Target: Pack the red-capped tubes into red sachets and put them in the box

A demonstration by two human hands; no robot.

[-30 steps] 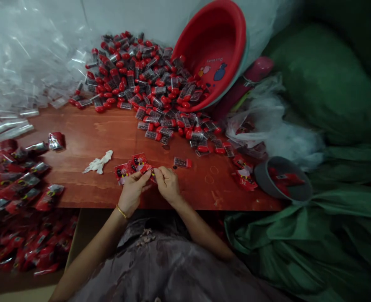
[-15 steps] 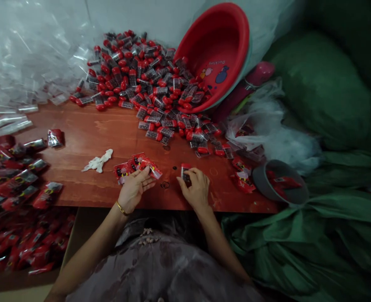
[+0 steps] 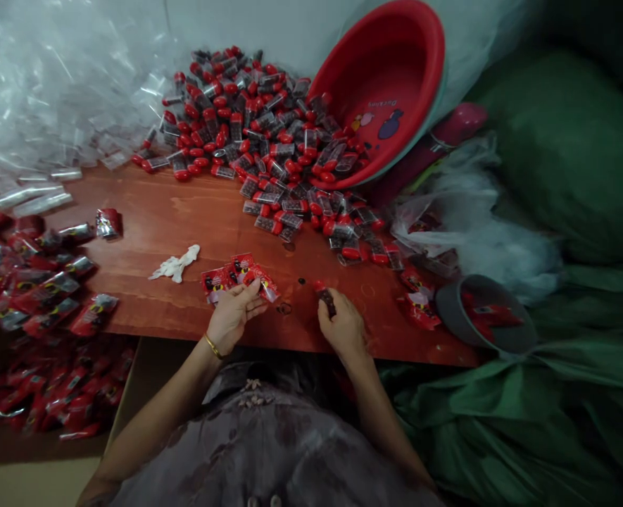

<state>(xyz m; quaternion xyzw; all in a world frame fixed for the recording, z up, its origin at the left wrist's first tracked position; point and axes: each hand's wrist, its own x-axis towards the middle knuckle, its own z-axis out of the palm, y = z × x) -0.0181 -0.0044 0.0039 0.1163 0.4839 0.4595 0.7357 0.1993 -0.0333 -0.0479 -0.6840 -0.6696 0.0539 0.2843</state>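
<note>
Near the front edge of the table, my left hand (image 3: 236, 313) pinches a flat red printed packet (image 3: 262, 279) between thumb and fingers. A few more red packets (image 3: 219, 279) lie beside and partly under that hand. My right hand (image 3: 345, 324) is closed around a small clear container with a red cap (image 3: 328, 301), dark contents showing through its side. Beyond the hands spreads a large heap of the same red-capped containers (image 3: 258, 134).
A red basin (image 3: 379, 84) leans on its side behind the heap. Wrapped red packets (image 3: 36, 274) pile up at the left, with more in a box below. Clear plastic sleeves (image 3: 63, 84) fill the back left. A grey bowl (image 3: 451, 317) and green sacks (image 3: 501, 408) stand right.
My right hand has lifted and tilted the red-capped container, its fingers now wrapped round it. My left hand keeps its pinch on the packet. The whole view has shifted slightly.
</note>
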